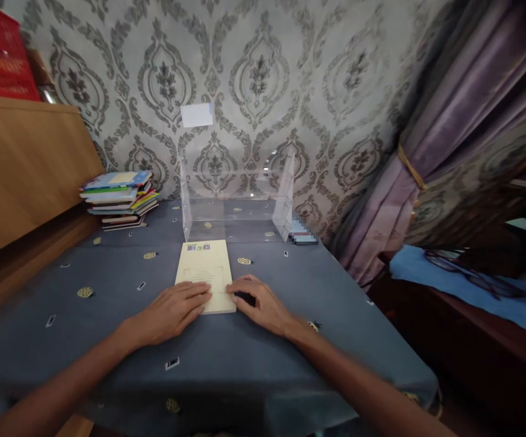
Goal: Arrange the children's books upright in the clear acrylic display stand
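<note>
My left hand (176, 312) lies flat, fingers straight and unclenched, pressing on the lower left of a pale yellow book (205, 261). My right hand (263, 306) is loosely curved, thumb and forefinger apart, its fingertips touching the book's right edge rather than clasping it. The book is a smooth-faced, thin rectangle lying just below the centre of the frame, printed with faint lines and a row of three small pictures near its top. Beneath it spreads a dark blue-grey tablecloth (117, 340), patterned with yellow pineapples and little white labels. Behind the book, mid-frame, stands a clear plastic rack (284, 200), glossy and stepped, with upright side panels. The wallpaper (258, 67) beyond carries silvery damask medallions; a white rectangle (196, 115) shows above the rack, though I can't tell what it is fixed to. Satiny mauve folds of curtain (403, 139) fall at upper right.

Counting: one book under my two hands, one rack, one uneven stack of books (119, 200) at left, too crowded to number, and one pair of eyeglasses (472, 276) on one blue cloth (411, 267) at right.
</note>
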`<state>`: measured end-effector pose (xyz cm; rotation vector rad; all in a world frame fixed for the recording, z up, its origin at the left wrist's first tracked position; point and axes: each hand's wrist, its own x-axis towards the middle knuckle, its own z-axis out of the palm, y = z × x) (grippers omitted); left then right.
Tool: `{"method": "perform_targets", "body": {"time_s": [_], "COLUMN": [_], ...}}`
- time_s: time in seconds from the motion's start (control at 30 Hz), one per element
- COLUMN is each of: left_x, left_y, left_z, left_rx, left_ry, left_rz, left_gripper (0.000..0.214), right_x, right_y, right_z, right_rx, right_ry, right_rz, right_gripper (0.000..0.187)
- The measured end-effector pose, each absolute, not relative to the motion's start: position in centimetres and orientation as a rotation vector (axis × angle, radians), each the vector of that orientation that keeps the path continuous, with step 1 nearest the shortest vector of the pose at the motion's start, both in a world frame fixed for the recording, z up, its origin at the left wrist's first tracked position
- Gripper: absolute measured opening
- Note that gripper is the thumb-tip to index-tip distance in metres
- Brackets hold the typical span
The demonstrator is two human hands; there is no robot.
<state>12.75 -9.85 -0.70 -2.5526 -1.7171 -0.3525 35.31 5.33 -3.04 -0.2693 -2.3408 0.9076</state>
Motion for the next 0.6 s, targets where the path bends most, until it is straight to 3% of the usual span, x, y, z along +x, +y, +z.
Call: {"method": "perform_targets", "body": {"time_s": [0.4, 0.6], "left_x": [10.6, 10.3], "left_y": [3.3, 5.3], "left_z": [-2.3, -3.0], "left_rx": [-2.396, -2.335], "left_ry": [-1.869, -1.874], "left_rz": [-0.452, -0.554], "left_gripper": [0.043, 0.042], "right_x": [35.3, 35.4], "right_y": [5.1, 5.0], "right_z": [-2.4, -2.2], "right_rx": [-0.194, -0.151], "right_ry": [-2.387, -2.4], "right_rz": [0.812, 0.756], "right_gripper": [0.017, 0.016]}}
